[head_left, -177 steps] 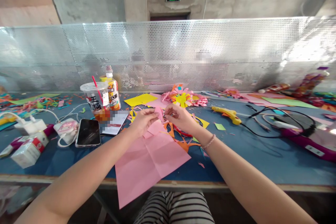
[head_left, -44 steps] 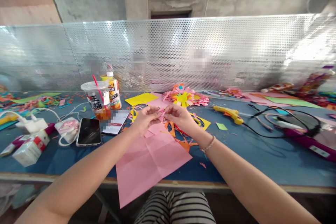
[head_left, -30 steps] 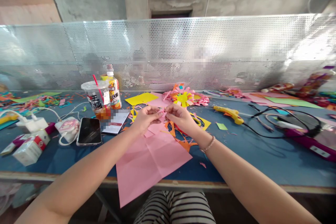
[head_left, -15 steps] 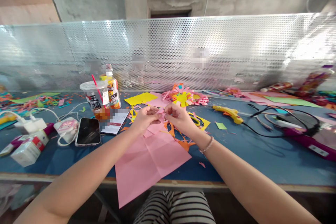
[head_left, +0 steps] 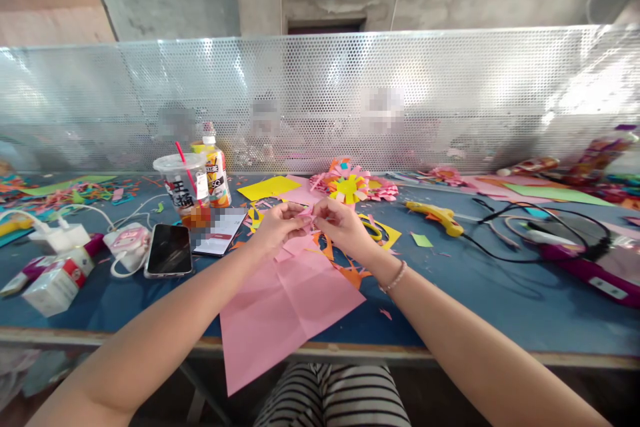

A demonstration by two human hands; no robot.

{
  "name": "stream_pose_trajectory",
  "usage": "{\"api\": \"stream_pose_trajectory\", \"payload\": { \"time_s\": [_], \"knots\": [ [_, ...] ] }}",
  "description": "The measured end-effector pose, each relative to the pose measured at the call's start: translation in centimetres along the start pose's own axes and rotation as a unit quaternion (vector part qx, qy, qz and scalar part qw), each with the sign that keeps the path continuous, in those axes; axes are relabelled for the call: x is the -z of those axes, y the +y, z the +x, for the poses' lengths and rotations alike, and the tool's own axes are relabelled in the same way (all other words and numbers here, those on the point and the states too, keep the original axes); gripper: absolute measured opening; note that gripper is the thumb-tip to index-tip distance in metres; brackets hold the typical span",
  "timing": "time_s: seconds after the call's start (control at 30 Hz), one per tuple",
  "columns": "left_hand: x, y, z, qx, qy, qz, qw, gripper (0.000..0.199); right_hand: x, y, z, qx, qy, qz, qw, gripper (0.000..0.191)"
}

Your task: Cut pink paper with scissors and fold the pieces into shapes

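Between my fingertips is a small folded piece of pink paper [head_left: 307,212]. My left hand [head_left: 280,227] pinches it from the left, and my right hand [head_left: 340,221] pinches its right side, the two hands almost meeting. Fingers cover much of the piece, so its exact shape is hidden. Below them a large pink sheet [head_left: 290,313] with crease lines lies on the blue table, one corner hanging past the front edge. Just beyond my hands sit pink and yellow paper flowers [head_left: 349,187]. Orange paper scraps [head_left: 353,277] lie beside my right wrist.
On the left are a phone [head_left: 170,250], a plastic cup with a red straw [head_left: 183,183], a drink bottle [head_left: 216,177] and a white charger [head_left: 63,238]. To the right lies a yellow glue gun [head_left: 435,215] with a black cable. A perforated metal screen [head_left: 320,67] stands behind.
Almost nothing differs. Both hands keep their pinch on the small pink paper in the same place, and the view has shifted very slightly.
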State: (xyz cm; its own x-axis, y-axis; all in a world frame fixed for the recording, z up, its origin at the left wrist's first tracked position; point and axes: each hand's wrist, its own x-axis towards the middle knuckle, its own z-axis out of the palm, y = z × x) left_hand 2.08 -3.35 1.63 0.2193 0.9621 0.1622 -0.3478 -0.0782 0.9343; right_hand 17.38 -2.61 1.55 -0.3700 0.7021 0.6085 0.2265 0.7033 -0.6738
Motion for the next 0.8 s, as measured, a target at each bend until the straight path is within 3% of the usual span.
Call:
{"api": "stream_pose_trajectory", "payload": {
  "time_s": [0.53, 0.8],
  "knots": [
    [-0.36, 0.18, -0.45, 0.020, -0.025, -0.046, 0.998, 0.019, 0.10, -0.11, -0.05, 0.031, 0.045, -0.032, 0.998, 0.004],
    [0.03, -0.19, -0.06, 0.004, -0.022, -0.088, 0.996, 0.018, 0.37, -0.64, -0.11, 0.117, 0.064, -0.129, 0.983, 0.009]
  ]
}}
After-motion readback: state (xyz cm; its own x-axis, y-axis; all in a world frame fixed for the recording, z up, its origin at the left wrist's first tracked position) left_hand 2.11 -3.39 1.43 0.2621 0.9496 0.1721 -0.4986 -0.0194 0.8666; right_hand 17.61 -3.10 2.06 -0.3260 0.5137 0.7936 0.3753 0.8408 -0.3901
